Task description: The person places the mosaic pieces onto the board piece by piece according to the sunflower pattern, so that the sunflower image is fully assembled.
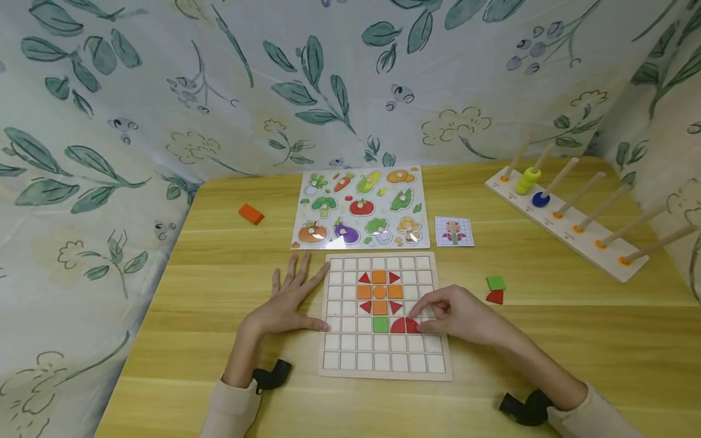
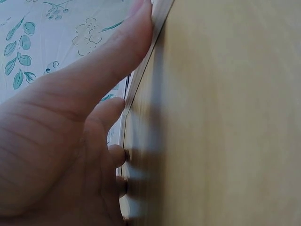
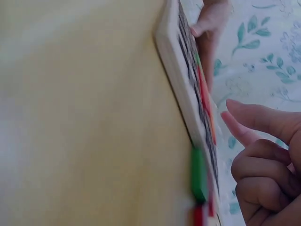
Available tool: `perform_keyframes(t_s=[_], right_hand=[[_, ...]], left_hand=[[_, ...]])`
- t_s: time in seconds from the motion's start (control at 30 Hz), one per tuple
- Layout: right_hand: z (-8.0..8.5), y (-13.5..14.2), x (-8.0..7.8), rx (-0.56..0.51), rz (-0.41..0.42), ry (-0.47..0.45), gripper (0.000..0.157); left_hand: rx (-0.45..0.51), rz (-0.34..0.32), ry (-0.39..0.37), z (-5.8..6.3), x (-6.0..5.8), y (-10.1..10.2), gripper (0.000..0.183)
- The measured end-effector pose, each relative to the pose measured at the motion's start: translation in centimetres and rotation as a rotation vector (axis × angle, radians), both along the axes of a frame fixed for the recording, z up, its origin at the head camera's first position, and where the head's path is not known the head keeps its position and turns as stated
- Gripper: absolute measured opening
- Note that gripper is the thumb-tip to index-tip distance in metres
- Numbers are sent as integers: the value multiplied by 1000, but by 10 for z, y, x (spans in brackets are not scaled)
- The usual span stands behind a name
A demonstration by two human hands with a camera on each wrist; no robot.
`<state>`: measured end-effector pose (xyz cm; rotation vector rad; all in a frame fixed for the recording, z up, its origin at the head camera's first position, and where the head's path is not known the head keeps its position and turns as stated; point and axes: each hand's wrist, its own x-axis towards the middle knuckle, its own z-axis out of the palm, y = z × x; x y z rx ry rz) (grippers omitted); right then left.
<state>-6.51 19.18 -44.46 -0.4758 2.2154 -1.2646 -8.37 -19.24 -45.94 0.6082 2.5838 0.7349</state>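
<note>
A wooden grid board (image 1: 331, 372) lies flat, bearing an orange cross around an orange circle (image 1: 380, 292), several red triangles (image 1: 365, 277) and a green square (image 1: 380, 324). Two red curved-edge pieces (image 1: 398, 326) sit side by side to the right of that square. Over the right-hand one is my right hand (image 1: 465, 313), its thumb and index finger close to the piece and the other fingers curled. In the right wrist view, nothing shows between those fingertips. My left hand (image 1: 282, 310) is spread beside the board, thumb and index finger touching its left edge.
A loose green square (image 1: 496, 283) and red piece (image 1: 495, 297) lie right of the board. Behind it are a vegetable puzzle (image 1: 361, 228) and a pattern card (image 1: 454, 232). A peg rack (image 1: 569, 225) stands back right, an orange block (image 1: 251, 213) back left.
</note>
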Motion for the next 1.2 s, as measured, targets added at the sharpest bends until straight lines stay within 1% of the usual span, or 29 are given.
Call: perform_keyframes(t_s=[0.17,0.23,0.3,0.4,0.5,0.63,0.83,0.93,1.07,1.2], right_hand=[[9,23,-10,24,-56,-54,21],[10,32,-13,33,-63,-72,22],[10,41,-14,43,-54,-72,23],[8,52,-16,56,-16,-59,25],[7,59,-18,79,-3,-34,25],[7,59,-20,120,-40,0,26],[4,50,-23,183,-170,7,26],[3,47,-24,202,-212,-1,23],[3,46,-25,199,-222,-18,24],[0,45,-25,172,-217,-28,29]], left_hand=[[-14,-1,-8,-1,1,-1,118],[-15,-1,-10,-1,1,-2,118],[-16,2,-10,0,1,-2,118],[-3,2,-4,0,0,-2,118],[0,0,-2,0,0,-1,118],[-5,-2,-3,0,0,-1,118],[-2,-5,-1,0,0,-1,118],[-4,-4,-6,0,0,-1,118],[-5,-2,-11,1,0,-1,118],[-11,2,-12,0,0,-1,118]])
